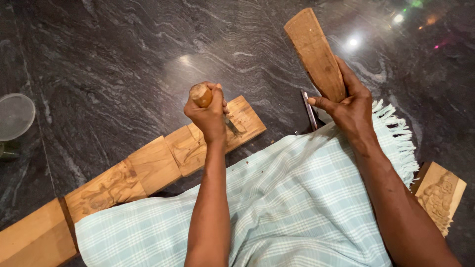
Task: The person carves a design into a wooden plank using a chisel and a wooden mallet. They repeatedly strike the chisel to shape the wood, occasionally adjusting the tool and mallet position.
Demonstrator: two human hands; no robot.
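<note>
- Dark, glossy stone floor [114,54] with pale veining fills the room's visible ground, catching spots of light; a checked cloth [292,207] with a fringed edge covers the person's lap.
- Long wooden plank [148,170] lies slantwise on the floor, carved in places.
- Left hand [209,116] reaches forward, fingers wrapped tight round a chisel [203,95] whose blade touches the plank's far end.
- Right hand [349,106] is raised beside it, fingers closed on a flat wooden mallet [315,52] tilted upward.
- Small carved block [440,195] rests at the right; a clear tub [15,116] sits far left.
</note>
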